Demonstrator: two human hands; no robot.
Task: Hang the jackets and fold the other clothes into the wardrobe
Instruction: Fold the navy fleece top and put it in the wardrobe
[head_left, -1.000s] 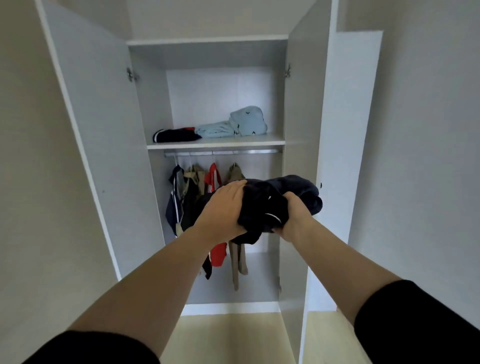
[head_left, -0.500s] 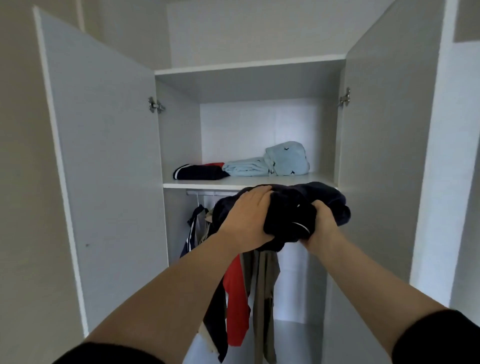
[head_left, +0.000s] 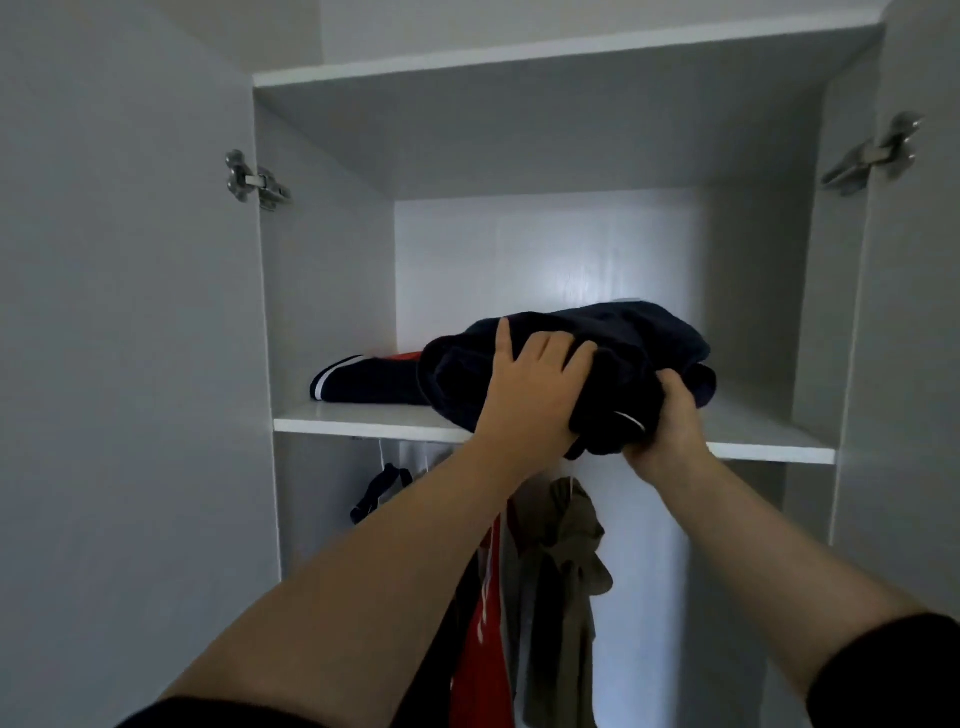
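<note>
Left hand (head_left: 530, 384) is lying across the top of a dark navy bundled garment (head_left: 597, 353), its fingers spread and bent over the cloth, while the right hand (head_left: 670, 421) is gripping the bundle's near lower edge, fingers curled into the fabric beside a short white stripe. Both hands are holding the garment at the front edge of the white shelf (head_left: 374, 418); most of the bundle is sitting above the shelf board, and a small part is hanging just past the shelf's front lip. Whether the bundle's weight is resting on the shelf or in the hands cannot be told. Left of the bundle, touching or very nearly touching it, a folded navy garment with white stripes (head_left: 363, 384) is lying flat on the same shelf, with a strip of red cloth showing along its top rear edge. Below the shelf, several garments are hanging: a dark one (head_left: 379, 491) toward the left, a red one (head_left: 485, 639) directly under the left forearm, and an olive one (head_left: 569, 566) just right of the red. Either side of the shelf, metal hinges (head_left: 254, 179) are joining the open doors to the wardrobe's side walls.
</note>
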